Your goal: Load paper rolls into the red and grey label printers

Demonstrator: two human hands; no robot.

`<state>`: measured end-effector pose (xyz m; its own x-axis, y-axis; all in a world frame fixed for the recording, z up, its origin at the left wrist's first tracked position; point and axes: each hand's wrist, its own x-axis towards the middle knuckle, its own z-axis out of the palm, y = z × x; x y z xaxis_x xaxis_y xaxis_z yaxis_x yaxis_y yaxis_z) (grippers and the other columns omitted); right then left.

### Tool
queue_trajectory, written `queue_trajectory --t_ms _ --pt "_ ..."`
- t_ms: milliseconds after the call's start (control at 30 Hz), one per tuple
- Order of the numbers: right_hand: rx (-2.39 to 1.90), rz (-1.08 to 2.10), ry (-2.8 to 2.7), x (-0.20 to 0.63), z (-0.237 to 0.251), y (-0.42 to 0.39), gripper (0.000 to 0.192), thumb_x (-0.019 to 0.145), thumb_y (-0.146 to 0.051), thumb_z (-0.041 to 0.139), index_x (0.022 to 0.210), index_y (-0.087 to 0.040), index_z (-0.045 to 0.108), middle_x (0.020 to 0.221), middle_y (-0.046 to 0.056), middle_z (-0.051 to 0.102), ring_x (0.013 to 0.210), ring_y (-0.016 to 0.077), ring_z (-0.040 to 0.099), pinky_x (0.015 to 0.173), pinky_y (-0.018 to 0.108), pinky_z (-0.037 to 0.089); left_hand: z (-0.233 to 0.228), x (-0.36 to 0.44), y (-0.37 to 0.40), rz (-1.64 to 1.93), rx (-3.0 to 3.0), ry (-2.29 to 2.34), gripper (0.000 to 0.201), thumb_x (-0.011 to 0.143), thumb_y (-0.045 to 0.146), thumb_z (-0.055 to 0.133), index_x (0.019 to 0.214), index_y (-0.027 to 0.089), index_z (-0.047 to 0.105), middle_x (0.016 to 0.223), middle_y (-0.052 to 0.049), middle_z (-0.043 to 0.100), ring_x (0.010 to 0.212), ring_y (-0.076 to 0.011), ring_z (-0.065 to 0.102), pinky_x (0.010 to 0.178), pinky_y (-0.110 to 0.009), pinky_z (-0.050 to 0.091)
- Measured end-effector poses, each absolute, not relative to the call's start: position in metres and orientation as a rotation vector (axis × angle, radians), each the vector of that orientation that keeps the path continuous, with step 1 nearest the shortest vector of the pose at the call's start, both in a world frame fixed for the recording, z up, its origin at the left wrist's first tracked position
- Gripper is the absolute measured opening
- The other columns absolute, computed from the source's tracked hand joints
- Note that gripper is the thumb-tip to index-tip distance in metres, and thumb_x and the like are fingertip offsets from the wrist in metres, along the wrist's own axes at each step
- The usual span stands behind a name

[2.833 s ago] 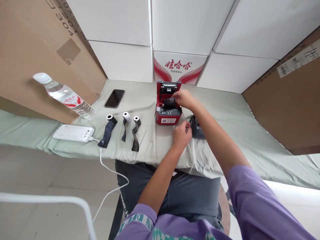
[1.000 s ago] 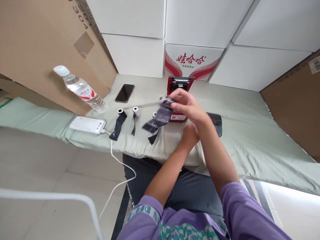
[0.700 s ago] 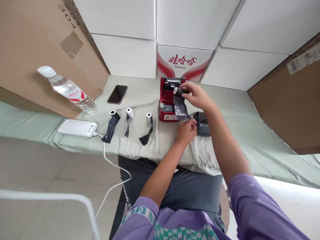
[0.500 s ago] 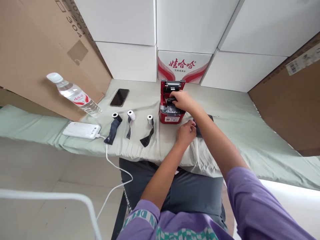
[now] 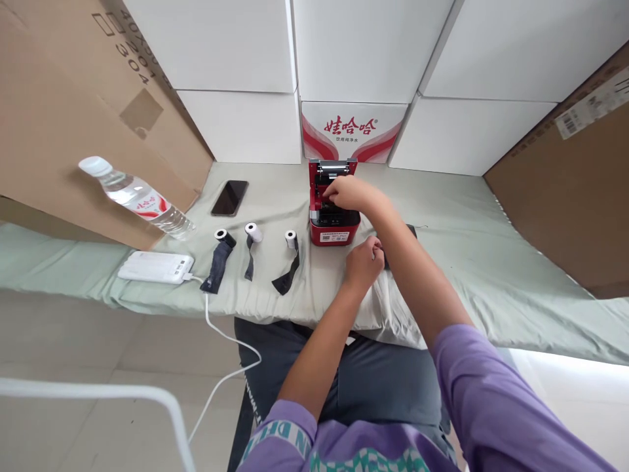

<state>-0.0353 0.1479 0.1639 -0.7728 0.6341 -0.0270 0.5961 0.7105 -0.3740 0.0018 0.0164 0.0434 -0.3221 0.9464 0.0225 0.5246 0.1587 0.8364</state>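
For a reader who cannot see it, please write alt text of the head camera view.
A person's right hand reaches into the open red printer on a green-covered table, while the left hand rests curled beside it. Left of the printer lie three small paper rolls, a white power bank, a phone and a water bottle.

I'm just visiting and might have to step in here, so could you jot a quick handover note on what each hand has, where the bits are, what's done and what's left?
Right hand: reaching into the open red printer, fingers on a dark roll inside; the grip is hidden.
Left hand: curled on the green cloth, beside a dark device.
Three paper rolls lie left of the printer, dark strips unrolled.
Done: lid open, roll in the bay.
Left: probably seating the roll and closing the lid.
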Motion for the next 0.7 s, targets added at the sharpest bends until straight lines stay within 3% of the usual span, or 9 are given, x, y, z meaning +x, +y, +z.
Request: queue_trajectory --t_ms 67,167,267,333,533,700 --pt "-0.862 0.554 -2.643 -0.028 0.175 0.151 0.031 0.102 -0.025 0.055 0.118 -0.02 0.082 0.114 0.012 0.08 0.11 0.0345 0.07 0.103 0.053 0.054 0.043 0.003 0.017 1.11 1.394 1.881 0.021 0.096 0.014 0.052 0.102 0.026 0.068 0.094 0.0 0.077 0.083 -0.0198 0.068 0.074 -0.03 0.045" --pt "-0.819 0.401 -2.463 -0.028 0.181 0.164 0.046 0.11 -0.045 0.042 0.124 -0.018 0.076 0.118 0.014 0.078 0.127 0.0384 0.061 0.116 0.064 0.042 0.041 0.004 0.017 1.101 1.392 1.867 0.021 0.095 0.014 0.053 0.101 0.027 0.069 0.093 0.001 0.077 0.081 -0.0183 0.067 0.074 -0.029 0.045" --pt "-0.85 0.283 -2.508 -0.031 0.175 0.171 0.053 0.111 -0.053 0.036 0.122 -0.018 0.074 0.121 0.015 0.077 0.132 0.0404 0.057 0.124 0.073 0.024 0.04 0.003 0.016 1.07 1.377 1.891 0.02 0.096 0.016 0.054 0.104 0.027 0.069 0.095 0.002 0.076 0.081 -0.0177 0.066 0.075 -0.029 0.047" --pt "-0.846 0.254 -2.551 -0.027 0.171 0.163 0.055 0.113 -0.053 0.031 0.116 -0.019 0.074 0.121 0.014 0.077 0.128 0.0386 0.06 0.126 0.072 0.019 0.04 0.003 0.015 1.08 1.391 1.896 0.02 0.096 0.016 0.055 0.106 0.026 0.069 0.095 0.002 0.076 0.082 -0.0176 0.067 0.077 -0.029 0.047" --pt "-0.871 0.248 -2.687 0.001 0.167 0.109 0.059 0.115 -0.045 0.024 0.094 -0.018 0.073 0.098 0.015 0.077 0.103 0.0325 0.07 0.116 0.052 0.034 0.039 0.004 0.016 1.103 1.429 1.87 0.021 0.095 0.016 0.053 0.105 0.025 0.069 0.092 -0.001 0.077 0.084 -0.0211 0.069 0.074 -0.031 0.045" --pt "-0.959 0.247 -2.659 0.002 0.158 0.094 0.052 0.115 -0.046 0.027 0.129 -0.014 0.067 0.107 0.017 0.079 0.105 0.0345 0.07 0.106 0.046 0.04 0.04 0.003 0.015 1.015 1.422 1.91 0.017 0.098 0.021 0.052 0.101 0.023 0.068 0.087 -0.004 0.074 0.079 -0.0233 0.067 0.069 -0.033 0.043"
